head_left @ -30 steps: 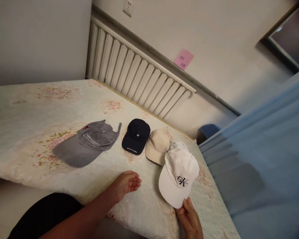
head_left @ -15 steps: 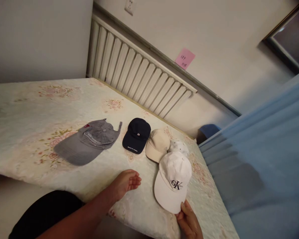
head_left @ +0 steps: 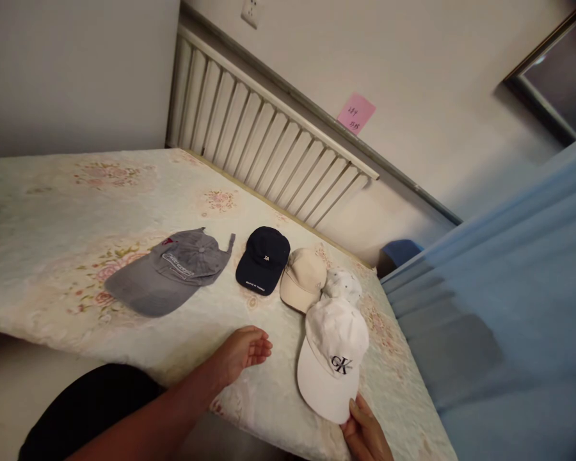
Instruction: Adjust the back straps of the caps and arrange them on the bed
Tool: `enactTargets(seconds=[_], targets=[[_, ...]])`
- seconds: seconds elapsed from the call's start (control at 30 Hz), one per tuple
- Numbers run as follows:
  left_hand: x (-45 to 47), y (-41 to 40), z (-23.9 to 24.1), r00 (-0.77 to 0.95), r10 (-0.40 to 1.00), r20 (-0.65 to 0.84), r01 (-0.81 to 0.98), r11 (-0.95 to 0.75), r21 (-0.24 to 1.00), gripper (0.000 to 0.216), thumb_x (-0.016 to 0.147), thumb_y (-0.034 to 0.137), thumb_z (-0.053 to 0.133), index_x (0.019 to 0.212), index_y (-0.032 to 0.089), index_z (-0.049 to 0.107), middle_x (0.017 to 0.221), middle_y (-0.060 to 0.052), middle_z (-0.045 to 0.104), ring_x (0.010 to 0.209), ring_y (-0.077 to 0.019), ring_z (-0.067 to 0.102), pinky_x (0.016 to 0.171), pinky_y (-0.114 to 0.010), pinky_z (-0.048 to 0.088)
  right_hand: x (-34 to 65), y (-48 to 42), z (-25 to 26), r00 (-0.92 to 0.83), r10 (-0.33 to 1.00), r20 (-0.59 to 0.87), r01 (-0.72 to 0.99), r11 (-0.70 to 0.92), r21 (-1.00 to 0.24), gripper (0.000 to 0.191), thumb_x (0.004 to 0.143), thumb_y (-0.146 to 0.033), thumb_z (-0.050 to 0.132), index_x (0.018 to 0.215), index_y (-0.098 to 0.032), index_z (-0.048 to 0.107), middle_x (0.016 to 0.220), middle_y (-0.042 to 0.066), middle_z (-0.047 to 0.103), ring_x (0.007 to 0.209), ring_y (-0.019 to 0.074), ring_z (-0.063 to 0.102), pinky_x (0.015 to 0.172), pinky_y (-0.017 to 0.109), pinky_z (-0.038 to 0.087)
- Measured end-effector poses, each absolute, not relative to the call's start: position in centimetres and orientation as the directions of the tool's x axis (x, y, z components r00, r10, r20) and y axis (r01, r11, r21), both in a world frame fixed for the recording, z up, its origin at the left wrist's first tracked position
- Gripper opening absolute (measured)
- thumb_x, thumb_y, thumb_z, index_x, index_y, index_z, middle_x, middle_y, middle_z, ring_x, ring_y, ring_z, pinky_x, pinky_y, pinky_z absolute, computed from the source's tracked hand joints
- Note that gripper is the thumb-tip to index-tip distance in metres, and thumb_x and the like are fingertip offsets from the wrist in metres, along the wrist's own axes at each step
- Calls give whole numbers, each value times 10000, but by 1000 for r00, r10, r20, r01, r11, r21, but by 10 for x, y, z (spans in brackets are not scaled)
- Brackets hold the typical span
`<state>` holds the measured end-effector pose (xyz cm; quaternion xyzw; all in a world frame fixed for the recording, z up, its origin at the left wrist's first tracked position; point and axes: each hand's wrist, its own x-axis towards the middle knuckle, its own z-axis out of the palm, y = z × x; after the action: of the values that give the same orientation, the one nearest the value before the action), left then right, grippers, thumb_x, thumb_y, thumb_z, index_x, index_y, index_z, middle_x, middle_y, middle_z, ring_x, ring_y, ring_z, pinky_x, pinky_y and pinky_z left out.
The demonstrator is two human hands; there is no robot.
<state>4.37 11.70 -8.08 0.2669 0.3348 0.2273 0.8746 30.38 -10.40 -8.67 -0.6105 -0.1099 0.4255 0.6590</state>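
Observation:
A white cap with a dark logo (head_left: 332, 357) lies on the floral bed cover (head_left: 77, 211) near its front right corner. My right hand (head_left: 363, 433) pinches the tip of its brim at the bottom edge of view. My left hand (head_left: 242, 351) rests on the cover just left of this cap, palm turned up, fingers loosely curled and holding nothing. Behind lie a beige cap (head_left: 302, 279), a small white patterned cap (head_left: 343, 283), a navy cap (head_left: 263, 259) and a grey cap (head_left: 168, 273) in a row.
A white radiator (head_left: 264, 147) runs along the wall behind the bed, with a pink sticky note (head_left: 356, 113) above it. A blue curtain (head_left: 509, 301) hangs on the right. A blue item (head_left: 400, 250) sits on the floor by the bed corner.
The white logo cap has been drawn toward me and slightly left, uncovering the small patterned cap behind it. My left hand has stayed in place.

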Motion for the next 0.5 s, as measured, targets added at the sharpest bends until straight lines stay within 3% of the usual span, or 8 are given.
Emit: enactTargets(seconds=[0.13, 0.3, 0.5], targets=[[44, 117, -82, 678, 571, -463, -212, 755, 621, 252, 659, 306, 644, 814, 141, 535, 752, -64, 667, 667, -143, 623, 679, -272, 480, 302, -107, -83, 597, 703, -386, -438, -118, -891, 666, 521, -307, 853, 1146, -197, 648, 1107, 120, 693, 1109, 333, 593, 893, 407, 515], [45, 115, -87, 681, 579, -448, -190, 731, 656, 227, 680, 309, 616, 811, 142, 536, 766, -70, 664, 678, -155, 627, 689, -288, 484, 307, -113, -86, 527, 748, -403, -473, -136, -870, 554, 619, -259, 811, 1135, -175, 629, 1075, 94, 704, 1013, 267, 648, 889, 387, 518], [44, 101, -93, 694, 659, -290, -165, 538, 826, 180, 736, 321, 538, 792, 150, 528, 783, -56, 629, 712, -165, 621, 733, -327, 497, 310, -117, -88, 508, 768, -390, -425, -170, -889, 440, 669, -281, 769, 1080, -205, 634, 1058, 59, 706, 1010, 225, 645, 837, 338, 532]])
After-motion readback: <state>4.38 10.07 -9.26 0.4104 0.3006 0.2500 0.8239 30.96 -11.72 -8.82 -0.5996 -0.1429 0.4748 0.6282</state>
